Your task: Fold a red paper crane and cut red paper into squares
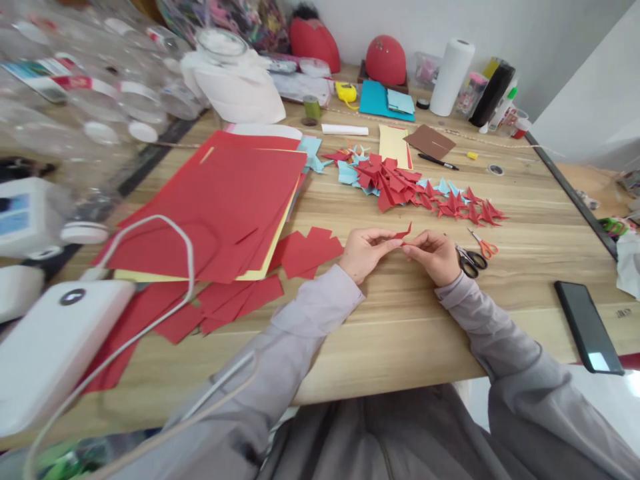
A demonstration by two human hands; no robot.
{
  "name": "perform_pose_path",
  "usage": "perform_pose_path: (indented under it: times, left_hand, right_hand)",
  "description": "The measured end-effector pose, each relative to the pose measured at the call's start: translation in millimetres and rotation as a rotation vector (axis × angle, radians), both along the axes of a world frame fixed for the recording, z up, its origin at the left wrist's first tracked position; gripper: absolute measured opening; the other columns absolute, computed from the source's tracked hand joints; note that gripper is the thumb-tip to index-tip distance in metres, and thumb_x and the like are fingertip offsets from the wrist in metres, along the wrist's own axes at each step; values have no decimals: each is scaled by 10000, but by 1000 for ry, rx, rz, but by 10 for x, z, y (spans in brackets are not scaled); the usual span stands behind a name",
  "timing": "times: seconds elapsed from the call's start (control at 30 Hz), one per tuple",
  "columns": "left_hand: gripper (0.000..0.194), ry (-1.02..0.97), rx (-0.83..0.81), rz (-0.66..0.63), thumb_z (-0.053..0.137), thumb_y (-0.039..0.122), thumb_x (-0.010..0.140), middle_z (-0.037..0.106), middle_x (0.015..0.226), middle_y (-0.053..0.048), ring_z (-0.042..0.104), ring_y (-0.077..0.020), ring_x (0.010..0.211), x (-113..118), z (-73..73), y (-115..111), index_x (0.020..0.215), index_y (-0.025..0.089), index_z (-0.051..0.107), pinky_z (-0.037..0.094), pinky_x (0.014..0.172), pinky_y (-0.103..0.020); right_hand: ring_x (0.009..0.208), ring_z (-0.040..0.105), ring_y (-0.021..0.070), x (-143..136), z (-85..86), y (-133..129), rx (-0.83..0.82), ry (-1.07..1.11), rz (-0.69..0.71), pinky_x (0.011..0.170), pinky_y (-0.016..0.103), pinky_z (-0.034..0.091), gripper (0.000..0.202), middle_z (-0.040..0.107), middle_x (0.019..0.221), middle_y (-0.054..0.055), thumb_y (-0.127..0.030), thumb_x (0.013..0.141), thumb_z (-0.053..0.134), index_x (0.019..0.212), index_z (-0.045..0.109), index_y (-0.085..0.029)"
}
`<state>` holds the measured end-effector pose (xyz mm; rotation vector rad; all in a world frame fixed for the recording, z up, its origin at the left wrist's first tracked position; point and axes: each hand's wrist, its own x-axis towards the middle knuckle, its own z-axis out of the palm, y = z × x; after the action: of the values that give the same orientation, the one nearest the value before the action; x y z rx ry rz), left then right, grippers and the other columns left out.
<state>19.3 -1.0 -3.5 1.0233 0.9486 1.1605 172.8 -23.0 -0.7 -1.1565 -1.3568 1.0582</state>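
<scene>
Both my hands meet over the wooden table around a small folded red paper piece, whose thin pointed tip sticks up between them. My left hand pinches it from the left, and my right hand pinches its right side with thumb and finger. Just behind lies a pile of folded red paper shapes mixed with light blue ones. Small red paper pieces lie to the left of my left hand. Black-handled scissors and orange-handled scissors rest beside my right hand.
Large red sheets cover the table's left part. A white power bank with a looping cable stands near left, plastic bottles behind. A black phone lies right. A paper roll and blue paper are at the back.
</scene>
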Motion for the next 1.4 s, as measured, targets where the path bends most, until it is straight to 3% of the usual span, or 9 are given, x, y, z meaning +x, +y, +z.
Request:
perform_pose_path:
  times: [0.1, 0.2, 0.33, 0.7, 1.0, 1.4]
  left_hand:
    - [279, -31, -13, 11, 849, 275, 504, 721, 718, -31, 650, -139, 674, -12, -22, 8, 724, 158, 721, 515, 720, -279]
    - [325, -80, -28, -8, 857, 299, 492, 725, 736, -34, 657, -136, 678, -17, -57, 23, 750, 156, 721, 521, 742, -286]
    - [339, -89, -32, -59, 850, 322, 509, 725, 724, -39, 663, -144, 656, -16, -85, 32, 775, 156, 721, 529, 714, -291]
    - [363, -130, -128, -164, 859, 291, 494, 704, 640, -27, 640, -137, 516, -85, 5, 48, 764, 130, 675, 537, 612, -297]
    - [343, -195, -229, -277, 855, 199, 513, 719, 661, -61, 665, -149, 523, -141, 8, 91, 781, 88, 672, 564, 578, -272]
    - [250, -220, -245, -207, 822, 151, 572, 707, 622, -57, 648, -131, 482, -102, 15, 98, 748, 81, 658, 547, 534, -236]
  right_hand:
    - [605, 645, 146, -2, 16, -7, 0, 55, 26, 610, 297, 547, 356, 702, 668, 17, -450, 571, 821, 719, 636, -184]
    - [634, 668, 157, 16, 40, -14, -5, 108, 52, 658, 323, 570, 342, 720, 702, 25, -479, 630, 779, 761, 667, -183]
    - [563, 645, 150, 49, 59, -8, -17, 104, 81, 595, 311, 568, 313, 700, 624, 17, -498, 718, 703, 701, 686, -185]
    - [529, 653, 136, 106, 74, 28, -163, 66, 241, 554, 274, 559, 331, 713, 616, 27, -487, 694, 734, 701, 691, -159]
    - [493, 650, 128, 98, 56, 21, -219, 98, 253, 517, 241, 533, 322, 712, 598, 33, -453, 692, 748, 693, 702, -135]
    - [581, 650, 127, 49, -29, 2, -42, -27, 192, 609, 284, 563, 370, 695, 656, 23, -516, 725, 693, 772, 618, -158]
